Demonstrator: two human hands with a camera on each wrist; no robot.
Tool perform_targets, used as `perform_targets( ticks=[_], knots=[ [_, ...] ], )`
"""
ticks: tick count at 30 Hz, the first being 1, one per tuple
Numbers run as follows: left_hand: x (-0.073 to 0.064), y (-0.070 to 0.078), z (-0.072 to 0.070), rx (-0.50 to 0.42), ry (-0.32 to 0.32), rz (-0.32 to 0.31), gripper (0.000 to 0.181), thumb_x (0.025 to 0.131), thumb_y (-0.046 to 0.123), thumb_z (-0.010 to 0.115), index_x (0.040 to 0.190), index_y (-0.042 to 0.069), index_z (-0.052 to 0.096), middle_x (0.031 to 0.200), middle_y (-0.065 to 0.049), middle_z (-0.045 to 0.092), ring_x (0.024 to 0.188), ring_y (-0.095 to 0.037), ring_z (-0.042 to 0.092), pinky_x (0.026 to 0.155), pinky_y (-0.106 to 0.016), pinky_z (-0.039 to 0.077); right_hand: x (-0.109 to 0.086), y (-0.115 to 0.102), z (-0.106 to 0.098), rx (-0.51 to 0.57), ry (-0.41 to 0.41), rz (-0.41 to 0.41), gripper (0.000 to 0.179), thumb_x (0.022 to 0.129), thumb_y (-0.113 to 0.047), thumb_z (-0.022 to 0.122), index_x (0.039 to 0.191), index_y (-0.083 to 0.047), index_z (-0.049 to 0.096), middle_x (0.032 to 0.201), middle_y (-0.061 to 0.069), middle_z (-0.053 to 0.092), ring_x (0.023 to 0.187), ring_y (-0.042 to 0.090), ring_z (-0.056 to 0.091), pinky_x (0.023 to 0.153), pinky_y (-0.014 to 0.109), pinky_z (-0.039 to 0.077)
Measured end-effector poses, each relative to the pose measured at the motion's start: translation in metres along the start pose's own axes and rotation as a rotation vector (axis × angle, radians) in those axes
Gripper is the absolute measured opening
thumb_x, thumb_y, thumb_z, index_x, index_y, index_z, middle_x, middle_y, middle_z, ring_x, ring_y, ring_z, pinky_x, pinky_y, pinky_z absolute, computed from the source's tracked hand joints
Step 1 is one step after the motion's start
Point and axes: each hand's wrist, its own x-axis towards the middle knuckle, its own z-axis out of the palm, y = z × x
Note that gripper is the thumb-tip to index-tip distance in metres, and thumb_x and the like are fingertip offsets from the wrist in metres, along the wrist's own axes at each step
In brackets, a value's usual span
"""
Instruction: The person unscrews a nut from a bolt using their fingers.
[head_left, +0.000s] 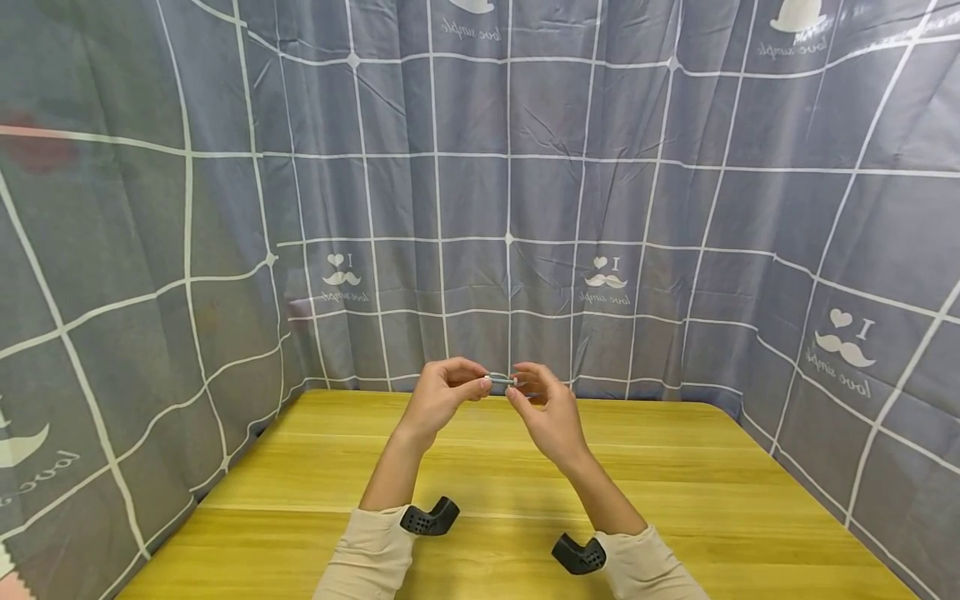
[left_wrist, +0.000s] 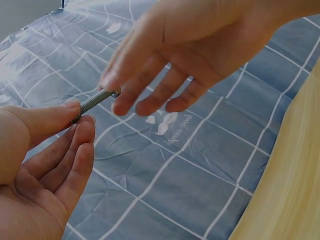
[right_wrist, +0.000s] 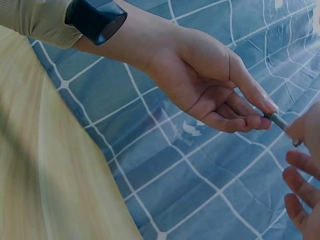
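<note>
A thin threaded metal bolt [left_wrist: 95, 101] is held up in the air between the two hands. The left hand [head_left: 437, 400] pinches one end of it between thumb and fingertips, the other fingers lying loosely bent below. At the bolt's far end, a wider metal piece shows beside the right hand [head_left: 551, 417]. The right thumb [left_wrist: 110, 80] overlaps the bolt there, while the index fingertip stands a little apart from it. The remaining right fingers are spread and relaxed. In the right wrist view, the left hand [right_wrist: 215, 85] grips the bolt's dark end.
Below the hands is a yellow wood-grain table [head_left: 480, 500]. A grey-blue curtain [head_left: 472, 200] with white grid lines surrounds its back and sides. Black devices [head_left: 431, 517] sit at both wrists, over beige sleeves [head_left: 367, 550].
</note>
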Motion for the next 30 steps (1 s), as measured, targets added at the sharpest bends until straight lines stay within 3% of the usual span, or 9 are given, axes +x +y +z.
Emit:
perform_targets(
  ticks=[7,11,15,19,23,26,30],
  knots=[
    [-0.0009,0.0013,0.0011,0.005,-0.01,-0.002,0.018,0.097,0.006,0.073,0.106,-0.01,0.072,0.096,-0.015,0.075,0.091,-0.036,0.07,0.086,-0.043,0.058,-0.0017,0.001,-0.001,-0.029,-0.019,0.01,0.019,0.106,-0.014,0.063,0.117,-0.003,0.074,0.101,0.01,0.074,0.091,0.023,0.07,0.082,0.044,0.057],
    [-0.0011,0.0013,0.0014,0.01,-0.011,-0.002,0.017,0.097,0.006,0.073,0.106,-0.009,0.072,0.097,-0.016,0.075,0.091,-0.035,0.07,0.086,-0.043,0.058,-0.0015,-0.0004,-0.0007,-0.015,-0.01,0.005,0.015,0.102,-0.007,0.067,0.115,-0.003,0.072,0.099,0.008,0.072,0.09,0.025,0.069,0.083,0.047,0.057],
    [-0.0009,0.0007,0.0012,0.01,-0.013,-0.003,0.018,0.097,0.005,0.073,0.107,-0.01,0.072,0.097,-0.016,0.075,0.092,-0.035,0.07,0.086,-0.043,0.058,-0.0006,-0.0016,0.0003,0.008,0.004,0.001,0.023,0.098,-0.002,0.071,0.121,-0.003,0.069,0.105,0.009,0.071,0.091,0.027,0.067,0.084,0.051,0.056],
    [-0.001,0.001,0.001,0.003,-0.01,-0.007,0.018,0.097,0.006,0.073,0.107,-0.01,0.072,0.097,-0.016,0.075,0.093,-0.039,0.07,0.086,-0.042,0.058,-0.0012,-0.0019,0.0003,-0.007,-0.01,0.042,0.026,0.102,-0.014,0.068,0.127,-0.005,0.069,0.108,0.009,0.073,0.094,0.025,0.068,0.084,0.048,0.056],
    [-0.0008,0.0012,0.0011,0.001,-0.007,-0.005,0.017,0.097,0.006,0.074,0.105,-0.009,0.073,0.096,-0.015,0.075,0.091,-0.034,0.071,0.085,-0.04,0.058,-0.0024,-0.0002,0.0003,-0.035,-0.032,0.07,0.027,0.108,-0.025,0.059,0.118,-0.003,0.073,0.099,0.008,0.074,0.094,0.023,0.069,0.078,0.042,0.055],
    [-0.0007,0.0011,0.0009,0.002,-0.008,-0.002,0.015,0.097,0.005,0.073,0.104,-0.008,0.073,0.096,-0.016,0.075,0.089,-0.03,0.071,0.084,-0.039,0.059,-0.002,0.0011,0.0006,-0.038,-0.019,0.043,0.023,0.108,-0.019,0.059,0.112,-0.002,0.075,0.092,0.005,0.074,0.088,0.021,0.069,0.072,0.037,0.053],
    [-0.0004,0.0007,0.0003,0.006,-0.012,0.0,0.017,0.098,0.005,0.073,0.106,-0.01,0.072,0.096,-0.015,0.075,0.09,-0.032,0.071,0.085,-0.039,0.059,-0.0009,0.001,0.0007,-0.019,-0.003,0.008,0.015,0.103,-0.008,0.065,0.115,-0.003,0.073,0.099,0.004,0.073,0.085,0.018,0.068,0.075,0.034,0.055]
  ],
)
